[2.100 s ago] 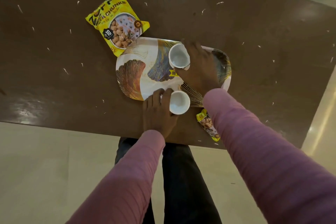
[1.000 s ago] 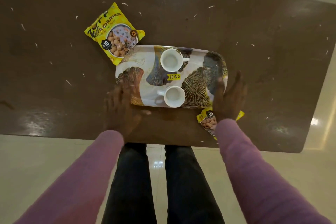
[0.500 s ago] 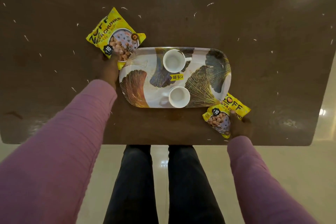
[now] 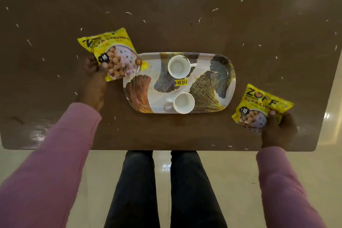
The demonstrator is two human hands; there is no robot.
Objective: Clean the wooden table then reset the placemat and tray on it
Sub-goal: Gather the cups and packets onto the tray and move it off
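Beside the glossy oblong tray [image 4: 211, 89], left hand [image 4: 92, 79] grips a crinkly yellow packet [image 4: 111, 52] at ten o'clock, right hand [image 4: 279, 131] a second packet [image 4: 259, 105] at four.

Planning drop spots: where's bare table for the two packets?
Widest: strip of table beyond the tray, only white scraps. Also the left end past the left hand, and the far-right corner beyond the right packet. Crowded: tray's left end, where the left packet overlaps its rim.
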